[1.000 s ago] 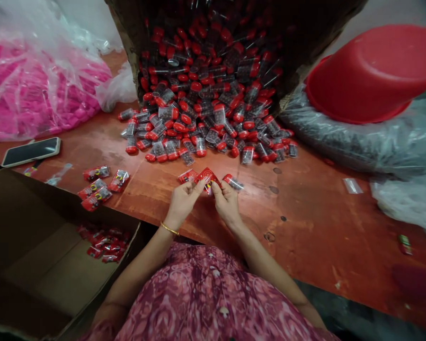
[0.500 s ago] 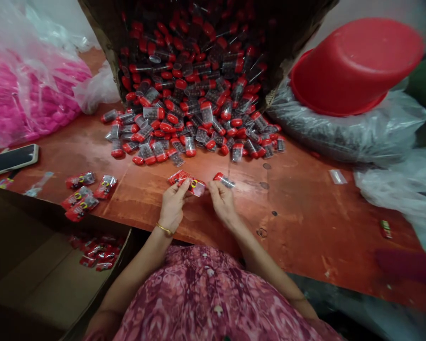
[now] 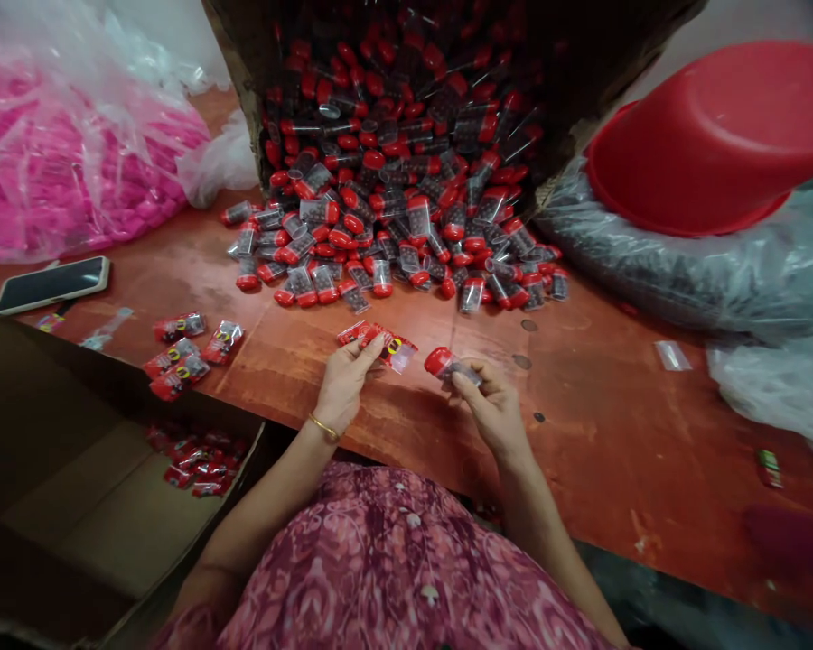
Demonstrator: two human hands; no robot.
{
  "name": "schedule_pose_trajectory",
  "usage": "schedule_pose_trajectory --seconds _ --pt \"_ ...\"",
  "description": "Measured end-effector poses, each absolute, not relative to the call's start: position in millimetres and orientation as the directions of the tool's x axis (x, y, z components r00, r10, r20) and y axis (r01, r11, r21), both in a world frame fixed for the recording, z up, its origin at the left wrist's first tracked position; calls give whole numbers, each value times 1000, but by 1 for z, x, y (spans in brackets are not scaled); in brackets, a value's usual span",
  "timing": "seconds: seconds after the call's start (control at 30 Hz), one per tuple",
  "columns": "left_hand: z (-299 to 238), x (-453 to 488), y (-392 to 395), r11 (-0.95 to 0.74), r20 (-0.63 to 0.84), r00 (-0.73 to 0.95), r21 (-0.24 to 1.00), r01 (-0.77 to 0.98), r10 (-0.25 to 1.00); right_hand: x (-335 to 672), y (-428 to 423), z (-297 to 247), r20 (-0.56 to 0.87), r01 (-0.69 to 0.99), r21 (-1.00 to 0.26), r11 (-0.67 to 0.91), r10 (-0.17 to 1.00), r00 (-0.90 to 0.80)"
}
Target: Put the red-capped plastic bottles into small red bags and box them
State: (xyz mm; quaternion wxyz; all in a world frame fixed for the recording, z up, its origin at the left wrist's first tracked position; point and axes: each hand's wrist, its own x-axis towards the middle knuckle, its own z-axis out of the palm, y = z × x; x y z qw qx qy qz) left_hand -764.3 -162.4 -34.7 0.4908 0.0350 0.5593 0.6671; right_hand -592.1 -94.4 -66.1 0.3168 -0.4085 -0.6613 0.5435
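My left hand (image 3: pixel 345 379) pinches a red printed plastic sleeve (image 3: pixel 398 348) with a clear patch and a yellow spot. More red printed plastic shows behind those fingers, partly covered. My right hand (image 3: pixel 493 406) is closed on a small clear container with a red cap (image 3: pixel 439 361), the cap pointing left toward the sleeve. Sleeve and container are a short gap apart, just above the table. Beyond both hands lies a heap of similar red-capped containers (image 3: pixel 342 236), spilling from a dark carton.
Several sleeved containers (image 3: pixel 176 357) lie left on the wooden table (image 3: pixel 596 433); more are in an open cardboard box (image 3: pixel 108 542) below. A phone (image 3: pixel 52 284) and a bag of pink pieces (image 3: pixel 74 162) are farther left. A red bucket (image 3: pixel 718 135) rests on a filled plastic bag at right.
My right hand has left the sleeve, moved right and picked up the red-capped container from the table. My left hand still holds the sleeve. The camera view has shifted slightly left.
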Motion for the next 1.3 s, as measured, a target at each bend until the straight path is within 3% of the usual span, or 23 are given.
schedule_pose_trajectory --seconds 0.23,0.4,0.67,0.8,1.0,1.17,1.3 --pt "-35 -761 -164 116 -379 -456 855 -506 805 -599 -106 -42 -78 127 -992 -8 827 -557" --pt "-32 -763 -167 168 -452 -406 805 -569 794 -607 -111 -48 -150 103 -988 -113 852 -501" --pt "-38 -753 -163 21 -362 -495 823 -568 789 -615 -122 -55 -83 54 -996 -65 874 -479" --pt "-42 -746 -162 33 -438 -508 780 -624 742 -621 -124 -59 -105 43 -994 -96 857 -505" --pt "-47 -737 -157 38 -456 -468 745 -665 757 -639 -132 -67 -79 -4 -996 -86 927 -366" --pt "-51 -741 -158 3 -376 -479 789 -614 793 -638 -128 -67 -98 -10 -993 -118 867 -489" --pt "-51 -741 -157 59 -332 -367 806 -590 869 -636 -123 -69 -154 -62 -973 -220 832 -532"
